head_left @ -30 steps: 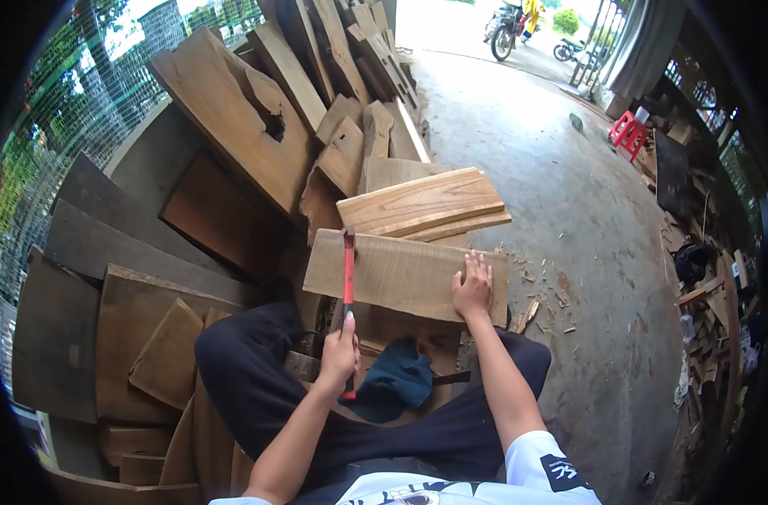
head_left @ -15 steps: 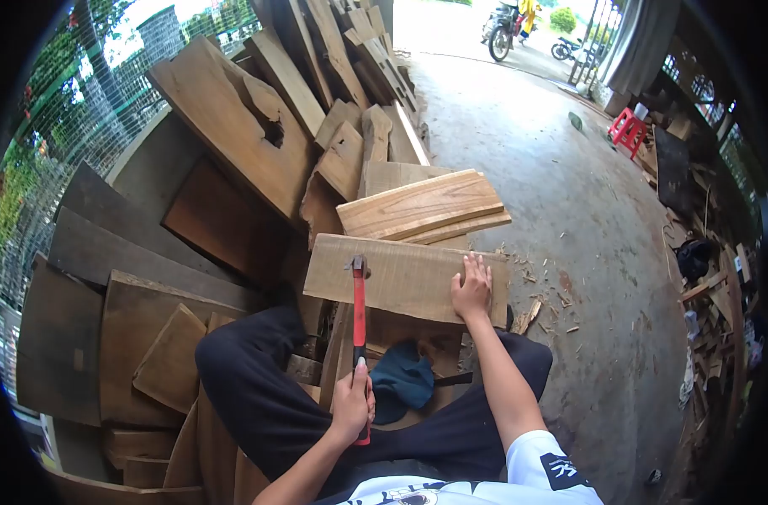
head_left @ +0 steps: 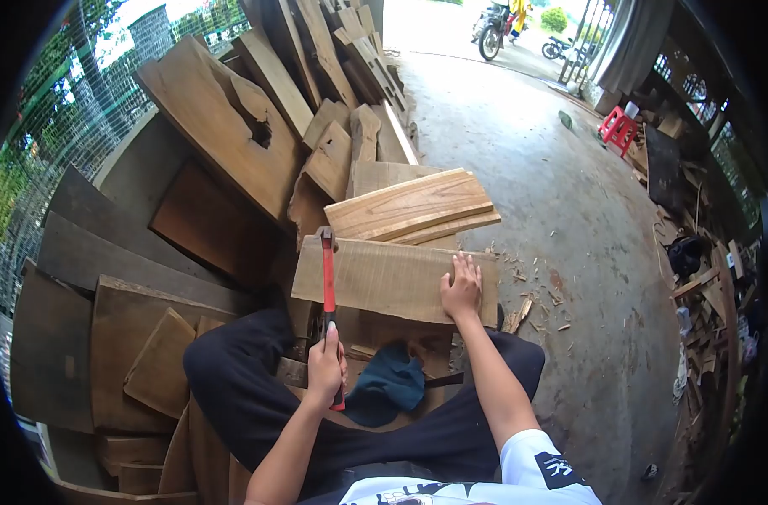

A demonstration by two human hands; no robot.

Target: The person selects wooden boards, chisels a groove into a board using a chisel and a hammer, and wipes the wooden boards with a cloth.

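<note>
My left hand [head_left: 324, 370] is wrapped round the black lower grip of a red-handled hammer [head_left: 328, 273]. The hammer stands roughly upright in view, its metal head over the left end of a wooden board [head_left: 376, 273]. That board lies crosswise in front of me, above my folded legs. My right hand [head_left: 462, 290] rests flat on the board's right part, fingers stretched out. Beneath the board, between my legs, lies a dark teal cloth item [head_left: 391, 383], perhaps a cap. Just behind the board sit lighter planks [head_left: 413, 206], stacked together.
Many boards [head_left: 224, 126] lean along the mesh fence on the left. Wood chips [head_left: 519, 313] litter the concrete floor [head_left: 586, 278] at right. Farther off are a red stool [head_left: 618, 130], scrap wood along the right wall, and a motorbike [head_left: 492, 34] by the entrance.
The hammer and my left hand have moved up and to the left, bringing the head to the board's far left edge. My right hand stays flat on the board. The whole view shifted slightly.
</note>
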